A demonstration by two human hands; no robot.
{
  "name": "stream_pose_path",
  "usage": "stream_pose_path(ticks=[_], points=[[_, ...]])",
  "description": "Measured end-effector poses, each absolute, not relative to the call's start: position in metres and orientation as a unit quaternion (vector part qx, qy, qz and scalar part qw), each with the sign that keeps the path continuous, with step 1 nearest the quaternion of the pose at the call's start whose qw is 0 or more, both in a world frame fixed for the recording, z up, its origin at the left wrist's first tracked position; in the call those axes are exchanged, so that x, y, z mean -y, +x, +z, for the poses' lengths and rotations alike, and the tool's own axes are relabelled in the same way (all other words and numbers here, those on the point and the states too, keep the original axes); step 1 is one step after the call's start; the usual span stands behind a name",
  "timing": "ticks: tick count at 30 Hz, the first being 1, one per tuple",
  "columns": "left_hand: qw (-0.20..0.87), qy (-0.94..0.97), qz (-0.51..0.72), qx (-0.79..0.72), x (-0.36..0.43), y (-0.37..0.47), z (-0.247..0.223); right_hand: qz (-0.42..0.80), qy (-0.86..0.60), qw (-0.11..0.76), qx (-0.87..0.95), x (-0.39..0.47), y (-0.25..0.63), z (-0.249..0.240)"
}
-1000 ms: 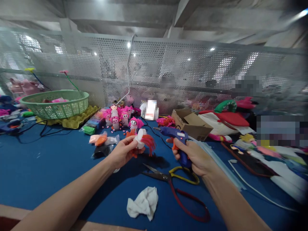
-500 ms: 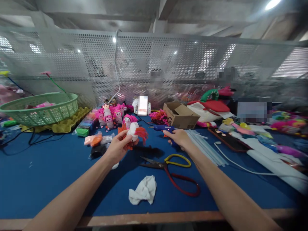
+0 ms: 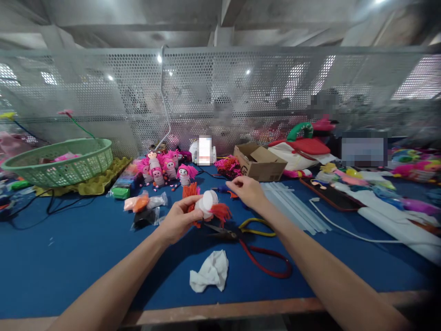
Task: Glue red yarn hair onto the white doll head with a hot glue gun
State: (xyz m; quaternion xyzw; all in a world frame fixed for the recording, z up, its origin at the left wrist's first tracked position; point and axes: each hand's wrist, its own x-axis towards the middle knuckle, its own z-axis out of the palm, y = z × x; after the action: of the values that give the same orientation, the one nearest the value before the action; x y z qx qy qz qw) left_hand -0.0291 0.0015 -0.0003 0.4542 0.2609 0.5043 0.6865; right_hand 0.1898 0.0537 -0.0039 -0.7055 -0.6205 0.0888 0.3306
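My left hand is closed around a small doll body with white round discs facing up and orange yarn sticking out on both sides. My right hand is pinched, thumb against fingers; whatever the fingertips may hold is too small to make out. Behind that hand lies a blue glue gun, mostly covered by it. Below both hands, scissors with one yellow and one red handle rest on the blue table. A crumpled white tissue lies nearer the table's front edge.
Pink-haired dolls stand at the back, beside bagged clay. Left is a green basket. A cardboard box and clear glue sticks are to the right, with a white cable farther over.
My right hand has come off the glue gun's handle and is now pinched in front of it. My left hand has moved right and nearer with the doll, its discs turned up.
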Motion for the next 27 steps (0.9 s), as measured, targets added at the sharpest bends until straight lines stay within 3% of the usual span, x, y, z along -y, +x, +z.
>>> stream_pose_path(ticks=[6,11,19,27], points=[[0.709,0.499,0.433,-0.247,0.006,-0.027,-0.005,0.226,-0.533,0.372,0.726,-0.02,0.15,0.031],[0.725,0.502,0.4,-0.248,0.007,-0.027,-0.007,0.443,-0.38,0.448,0.678,-0.011,0.135,0.033],[0.751,0.483,0.384,-0.236,0.01,-0.024,-0.002,0.498,-0.382,0.481,0.612,-0.015,0.135,0.022],[0.754,0.457,0.412,-0.231,0.008,-0.025,-0.003,0.507,-0.39,0.622,0.451,-0.026,0.142,0.025]])
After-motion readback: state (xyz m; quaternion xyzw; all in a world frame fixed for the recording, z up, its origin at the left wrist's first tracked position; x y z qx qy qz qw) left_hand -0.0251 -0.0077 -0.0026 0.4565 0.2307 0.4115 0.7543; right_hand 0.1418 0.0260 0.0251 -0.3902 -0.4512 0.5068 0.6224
